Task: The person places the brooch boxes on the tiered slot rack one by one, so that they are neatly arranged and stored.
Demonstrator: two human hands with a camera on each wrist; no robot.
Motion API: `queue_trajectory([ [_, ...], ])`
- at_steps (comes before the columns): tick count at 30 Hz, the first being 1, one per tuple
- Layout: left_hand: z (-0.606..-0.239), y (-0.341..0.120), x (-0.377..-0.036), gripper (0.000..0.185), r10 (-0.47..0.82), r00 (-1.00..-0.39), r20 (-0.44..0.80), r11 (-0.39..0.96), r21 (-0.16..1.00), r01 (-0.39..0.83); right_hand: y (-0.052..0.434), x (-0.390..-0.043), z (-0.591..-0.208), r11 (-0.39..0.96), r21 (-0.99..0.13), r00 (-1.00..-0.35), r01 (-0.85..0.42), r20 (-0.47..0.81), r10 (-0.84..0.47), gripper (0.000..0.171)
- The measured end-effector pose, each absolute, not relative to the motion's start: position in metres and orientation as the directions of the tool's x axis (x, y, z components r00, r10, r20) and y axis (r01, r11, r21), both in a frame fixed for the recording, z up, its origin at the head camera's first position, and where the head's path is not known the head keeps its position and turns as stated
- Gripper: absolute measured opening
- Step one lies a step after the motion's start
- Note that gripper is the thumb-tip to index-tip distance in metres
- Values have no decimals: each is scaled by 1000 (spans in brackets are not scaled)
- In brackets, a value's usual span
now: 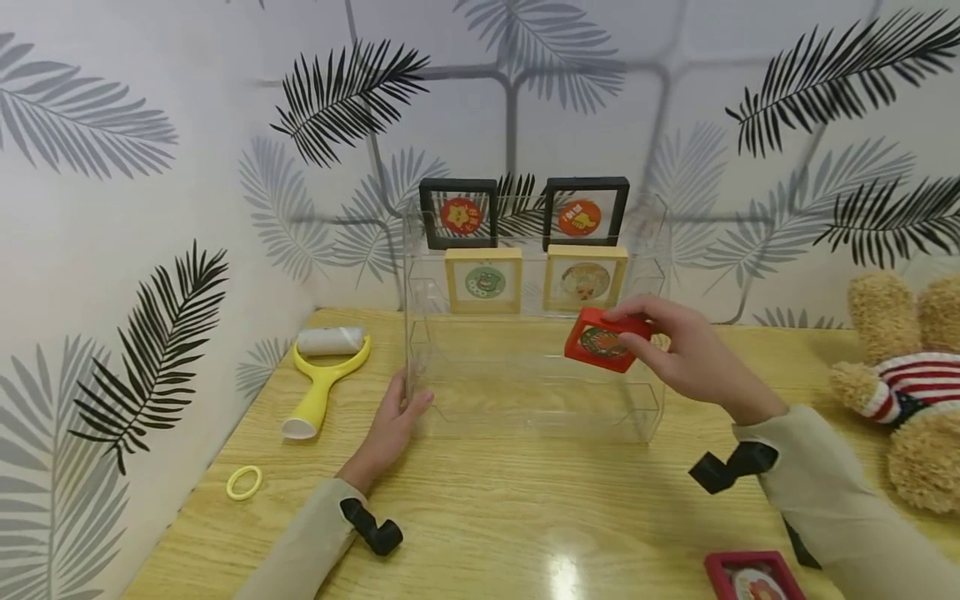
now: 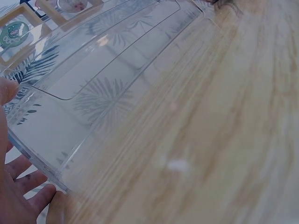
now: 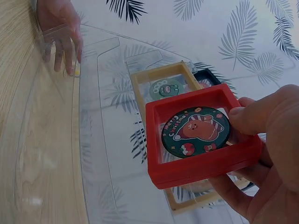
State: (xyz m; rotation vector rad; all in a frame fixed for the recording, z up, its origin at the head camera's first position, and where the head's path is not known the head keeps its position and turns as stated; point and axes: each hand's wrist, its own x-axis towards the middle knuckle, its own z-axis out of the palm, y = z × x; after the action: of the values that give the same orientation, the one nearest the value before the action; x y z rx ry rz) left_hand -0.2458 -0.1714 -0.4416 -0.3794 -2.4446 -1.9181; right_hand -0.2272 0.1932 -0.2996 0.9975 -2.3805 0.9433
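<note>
Rack [image 1: 540,427], mid-picture: two black frames [image 1: 459,184] in top tier, two yellow frames [image 1: 483,253] beneath, a round badge [image 1: 485,282] in each. Right hand [image 1: 682,350], right of centre, pinches the red frame [image 3: 203,172] between thumb and fingers; green badge [image 3: 196,133] inside. Left hand [image 1: 390,429], left of centre, touches rack's side, fingers nearly straight.

The rack [image 1: 540,427] holding four frames [image 1: 483,282] stands between a roller [image 1: 321,387], left, and a plush toy [image 1: 924,471], right

Probably a corner of a home, though the view was narrow.
Leaf-patterned wallpaper [image 1: 195,212] backed a wood-grain table [image 1: 480,500], where a yellow lint roller [image 1: 321,385] and a striped-shirted plush toy [image 1: 922,379] looked domestic.
</note>
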Motion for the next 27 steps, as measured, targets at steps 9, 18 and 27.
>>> queue_trajectory([
  [9, -443, -172, -247, 52, 202, -964, 175, 170, 963, 211, 153, -254, -304, 479, -461, -664, -747, 558, -497, 30],
  [18, -448, -171, -247, 53, 187, -962, 197, 183, 956, 231, 119, -266, -313, 492, -455, -670, -743, 518, -533, 27],
  [27, -446, -171, -248, 53, 179, -962, 204, 188, 953, 237, 86, -274, -327, 494, -441, -662, -749, 521, -539, 23],
])
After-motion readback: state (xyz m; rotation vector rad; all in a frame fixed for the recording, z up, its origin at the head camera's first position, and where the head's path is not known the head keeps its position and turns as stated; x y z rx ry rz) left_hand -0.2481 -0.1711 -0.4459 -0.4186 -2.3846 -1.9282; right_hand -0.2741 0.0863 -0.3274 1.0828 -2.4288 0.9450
